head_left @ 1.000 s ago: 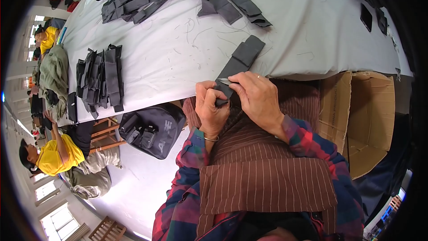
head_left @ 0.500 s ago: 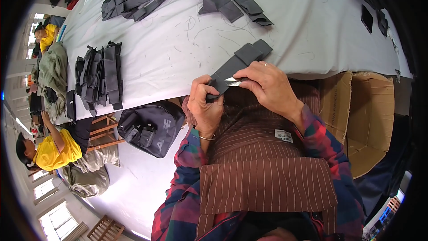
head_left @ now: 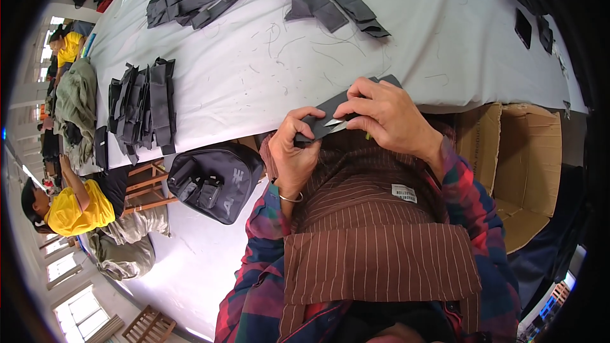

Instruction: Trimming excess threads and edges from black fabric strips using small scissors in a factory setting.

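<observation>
Both hands (head_left: 343, 133) have lifted the grey fabric strip (head_left: 346, 107) off the table (head_left: 254, 70).

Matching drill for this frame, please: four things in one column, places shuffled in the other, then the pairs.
Things:
1. dark grey fabric strip
2. black zipped bag
3. brown cardboard box
4. stack of dark grey fabric pieces

Places:
A. lying on the white table, left part
B. on the floor below the table edge, left of the hands
C. held between left hand and right hand
D. open, at the person's right

Pairs: 1-C, 2-B, 3-D, 4-A
</observation>
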`<state>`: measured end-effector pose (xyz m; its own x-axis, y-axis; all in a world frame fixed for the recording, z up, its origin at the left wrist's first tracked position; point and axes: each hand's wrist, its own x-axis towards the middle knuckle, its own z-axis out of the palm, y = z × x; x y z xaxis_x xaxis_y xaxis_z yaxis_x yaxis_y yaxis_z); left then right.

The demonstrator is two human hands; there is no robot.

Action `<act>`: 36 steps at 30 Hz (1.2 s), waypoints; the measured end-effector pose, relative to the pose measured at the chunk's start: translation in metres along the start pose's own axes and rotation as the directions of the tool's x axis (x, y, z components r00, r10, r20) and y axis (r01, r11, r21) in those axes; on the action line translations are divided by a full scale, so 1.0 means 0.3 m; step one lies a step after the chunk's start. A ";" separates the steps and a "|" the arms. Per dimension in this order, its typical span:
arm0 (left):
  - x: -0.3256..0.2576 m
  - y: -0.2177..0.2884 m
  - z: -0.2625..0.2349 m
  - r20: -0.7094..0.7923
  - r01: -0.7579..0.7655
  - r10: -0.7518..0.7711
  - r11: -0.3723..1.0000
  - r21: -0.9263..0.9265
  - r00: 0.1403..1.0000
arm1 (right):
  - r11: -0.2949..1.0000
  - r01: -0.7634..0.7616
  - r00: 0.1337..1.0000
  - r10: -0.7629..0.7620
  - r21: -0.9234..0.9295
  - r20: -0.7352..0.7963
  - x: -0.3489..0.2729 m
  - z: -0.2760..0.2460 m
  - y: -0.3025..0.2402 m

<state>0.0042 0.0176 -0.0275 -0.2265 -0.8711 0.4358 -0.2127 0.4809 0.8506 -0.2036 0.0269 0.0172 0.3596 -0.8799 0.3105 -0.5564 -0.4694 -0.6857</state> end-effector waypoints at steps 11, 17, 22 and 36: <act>0.014 0.013 -0.019 0.090 0.172 -0.149 0.917 -0.360 0.985 | 0.994 0.010 0.996 -0.020 0.105 0.091 0.002 -0.019 0.006; 0.017 0.019 -0.022 0.106 0.184 -0.154 0.896 -0.404 0.982 | 0.980 -0.032 0.996 0.014 0.195 0.093 0.000 -0.002 0.009; 0.010 0.016 -0.012 0.104 0.216 -0.189 0.872 -0.439 0.976 | 0.975 -0.047 0.996 0.029 0.215 0.088 -0.003 0.004 0.000; 0.047 0.065 -0.039 -0.184 0.027 -0.091 0.946 -0.322 0.979 | 0.954 -0.043 0.976 0.104 0.296 -0.194 0.004 -0.079 -0.052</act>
<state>0.0081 0.0136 -0.0014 -0.0274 -0.9145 0.4036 0.0985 0.3993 0.9115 -0.2122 0.0316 0.0439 0.1478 -0.9216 0.3589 -0.3243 -0.3880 -0.8627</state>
